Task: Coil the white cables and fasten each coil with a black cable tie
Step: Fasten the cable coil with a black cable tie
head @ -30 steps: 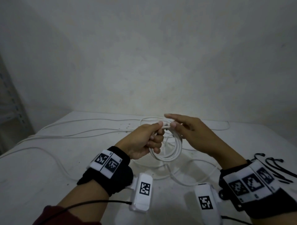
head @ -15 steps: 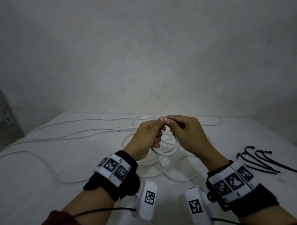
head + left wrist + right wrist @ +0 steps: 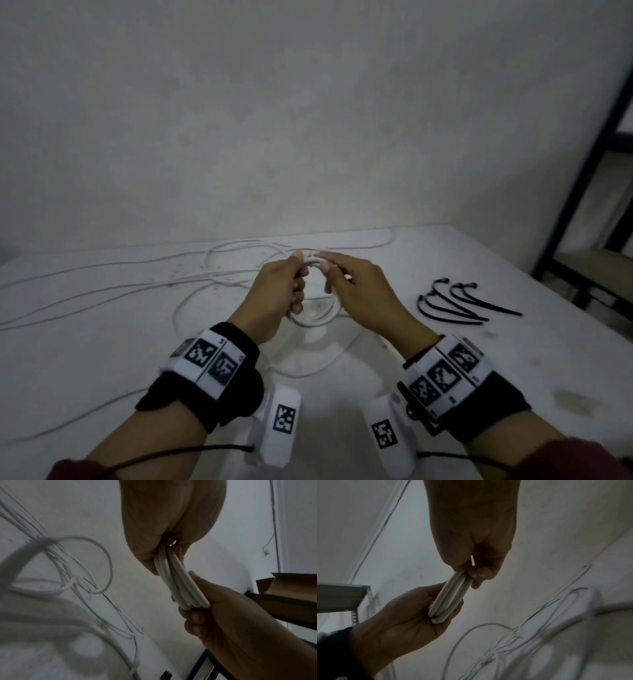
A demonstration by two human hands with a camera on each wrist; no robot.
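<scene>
- Cables [image 3: 113,281] are lying loose across the white table [image 3: 85,359], trailing off toward its left edge; several strands are crossing and overlapping behind the hands, so a pull on the free length is likely to be dragging a neighbouring strand along or snagging in that tangle.
- Coil [image 3: 313,317] is hanging above the table between the two hands, its turns bunched side by side at the top and its lower arc dangling; a tail is running down from it onto the table, so the winding is judged unfinished.
- Left hand [image 3: 279,291] is curling its fingers and thumb round the bunched turns at the top of the coil; a loosening of this hold is judged the chief risk, since the stiff turns are likely to be springing apart.
- Right hand [image 3: 352,291] is pinching the same bunch just beside the left hand, thumb and fingers closing on the strands; the turns are lying unevenly in the right-wrist view, so one may be slipping out as the next loop is added.
- Ties [image 3: 459,303] are lying in a small black heap on the table to the right, well apart from the coil; reaching for one is leaving a single hand in charge of the unfastened turns, and that is when the coil is most likely to be unwinding.
</scene>
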